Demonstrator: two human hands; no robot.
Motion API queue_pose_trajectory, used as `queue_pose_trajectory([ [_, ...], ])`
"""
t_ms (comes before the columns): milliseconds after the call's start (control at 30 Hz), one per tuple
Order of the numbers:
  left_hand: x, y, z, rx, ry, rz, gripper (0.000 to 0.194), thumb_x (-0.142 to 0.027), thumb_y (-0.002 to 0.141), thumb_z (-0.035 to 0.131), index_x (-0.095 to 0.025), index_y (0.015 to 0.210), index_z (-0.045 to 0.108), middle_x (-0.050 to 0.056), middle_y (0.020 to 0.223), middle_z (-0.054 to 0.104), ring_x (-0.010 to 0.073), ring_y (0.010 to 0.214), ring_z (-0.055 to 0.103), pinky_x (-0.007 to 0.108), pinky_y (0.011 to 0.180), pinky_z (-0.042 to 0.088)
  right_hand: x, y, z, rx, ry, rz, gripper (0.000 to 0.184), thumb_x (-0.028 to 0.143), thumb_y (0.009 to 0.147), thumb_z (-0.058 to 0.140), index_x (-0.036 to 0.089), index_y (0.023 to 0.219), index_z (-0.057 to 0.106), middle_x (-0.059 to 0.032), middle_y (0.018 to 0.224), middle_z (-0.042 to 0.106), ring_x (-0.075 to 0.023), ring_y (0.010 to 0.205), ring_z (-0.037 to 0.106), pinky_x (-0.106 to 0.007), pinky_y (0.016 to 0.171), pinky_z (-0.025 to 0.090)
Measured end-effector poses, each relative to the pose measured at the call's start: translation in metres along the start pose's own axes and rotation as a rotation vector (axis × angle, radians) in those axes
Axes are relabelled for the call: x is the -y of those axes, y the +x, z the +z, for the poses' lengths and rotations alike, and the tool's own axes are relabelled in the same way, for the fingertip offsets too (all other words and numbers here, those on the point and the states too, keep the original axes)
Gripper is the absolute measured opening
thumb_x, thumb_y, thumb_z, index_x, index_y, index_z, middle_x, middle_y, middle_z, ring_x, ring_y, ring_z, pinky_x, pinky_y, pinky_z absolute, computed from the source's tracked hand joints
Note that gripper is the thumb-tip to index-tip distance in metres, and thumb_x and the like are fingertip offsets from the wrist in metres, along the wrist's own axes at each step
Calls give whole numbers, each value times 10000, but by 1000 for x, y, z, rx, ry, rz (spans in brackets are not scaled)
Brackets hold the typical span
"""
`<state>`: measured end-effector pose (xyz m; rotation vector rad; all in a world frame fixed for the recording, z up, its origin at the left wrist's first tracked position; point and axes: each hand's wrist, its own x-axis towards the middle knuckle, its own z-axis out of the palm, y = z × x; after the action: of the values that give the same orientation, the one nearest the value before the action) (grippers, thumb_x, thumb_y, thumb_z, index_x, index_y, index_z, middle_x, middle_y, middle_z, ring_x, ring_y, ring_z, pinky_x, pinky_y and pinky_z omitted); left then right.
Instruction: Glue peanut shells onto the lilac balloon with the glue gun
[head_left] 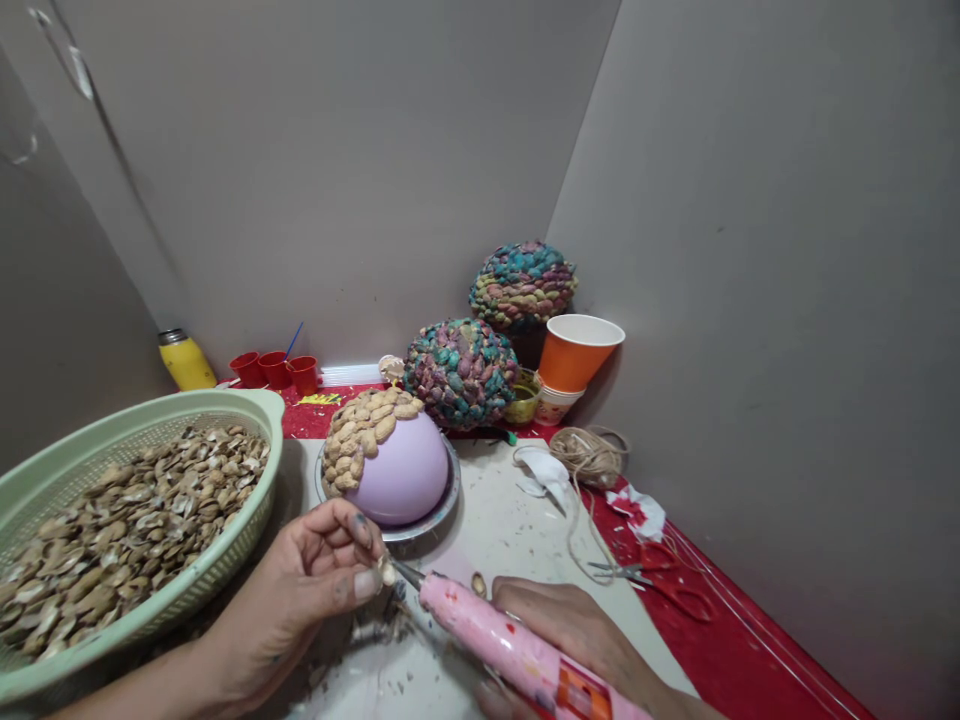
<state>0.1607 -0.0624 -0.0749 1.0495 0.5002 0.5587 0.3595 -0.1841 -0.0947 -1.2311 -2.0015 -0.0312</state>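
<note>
The left hand (311,565) is pinching a pale shell (388,573); the right hand (568,615) is gripping a pink glue gun (510,648). A partly shell-covered lilac ball (405,465) is resting at the pale shell's twelve o'clock.

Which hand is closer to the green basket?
Left. The left hand is just right of the basket; the right hand is much farther right, holding the pink gun.

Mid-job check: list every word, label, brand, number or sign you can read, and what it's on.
None can be read.
Pink tool: orange patch, too blurred to read.
Yellow bottle: marks too small to tell.
Yellow piece near the red cups: dark marks, too small to read.
</note>
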Motion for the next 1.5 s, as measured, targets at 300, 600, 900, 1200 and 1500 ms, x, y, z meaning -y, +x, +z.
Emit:
queue_pose_trajectory([
  [300, 2, 1, -4, -5, 8, 15, 226, -150, 727, 792, -177, 845, 602, -16, 808, 602, 91, 741, 534, 197, 711, 446, 0, -1, -4, 66, 24, 14, 297, 328, 955, 413, 215, 681, 387, 49, 558, 387, -88, 434, 365, -220, 405, 308],
  [600, -1, -1, -1, -25, 18, 27, 244, -170, 708, 809, -182, 833, 600, -16, 796, 608, 94, 730, 536, 200, 703, 440, 4, 7, -4, 21, -59, -36, 349, 277, 959, 392, 211, 618, 363, 57, 503, 373, -78, 403, 368, -195, 384, 295],
  [900, 0, 0, -1, -39, 33, 44, 247, -171, 715, 805, -190, 848, 598, -15, 820, 613, 95, 743, 543, 197, 704, 438, -1, -1, 1, 23, -62, -53, 353, 260, 929, 431, 203, 587, 362, 46, 507, 370, -82, 418, 364, -205, 406, 275],
  [1200, 1, 1, -1, -35, 56, 60, 245, -169, 711, 810, -188, 835, 600, -17, 817, 630, 91, 750, 563, 183, 702, 448, 1, 3, -2, 11, -83, -71, 417, 315, 973, 396, 203, 572, 366, 45, 490, 365, -84, 401, 352, -208, 390, 268],
  [1500, 5, 0, -1, -42, 101, 50, 233, -167, 712, 807, -185, 825, 605, -16, 803, 627, 98, 747, 555, 191, 708, 448, -1, 1, 3, 18, -120, -65, 488, 378, 999, 316, 207, 545, 368, 39, 453, 385, -87, 383, 357, -207, 371, 293],
])
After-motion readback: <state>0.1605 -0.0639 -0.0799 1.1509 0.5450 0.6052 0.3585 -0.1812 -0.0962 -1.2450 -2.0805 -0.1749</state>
